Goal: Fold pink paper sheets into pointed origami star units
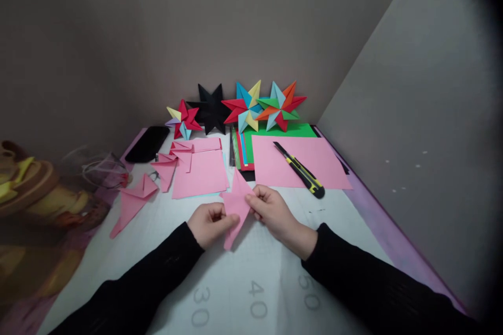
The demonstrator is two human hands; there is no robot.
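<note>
Pink creased paper piece (237, 203), kite-shaped, pinched between both hands.

Four finished paper stars (243, 107) are leaning along the far edge of the mat (243, 282). One utility knife (301, 170) is lying on one large pink sheet (275, 167). Two hands are showing, the left hand (210, 224) and the right hand (271, 212), sharing one folded pink piece (236, 204). One black phone (147, 144) is resting near the far left corner.

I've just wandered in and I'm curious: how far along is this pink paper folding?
Done: four finished stars stand at the wall, and folded pink units lie at left. In hand: left hand and right hand pinch another pink piece. Left: flat pink sheets remain unfolded, and no pink star is assembled.
</note>
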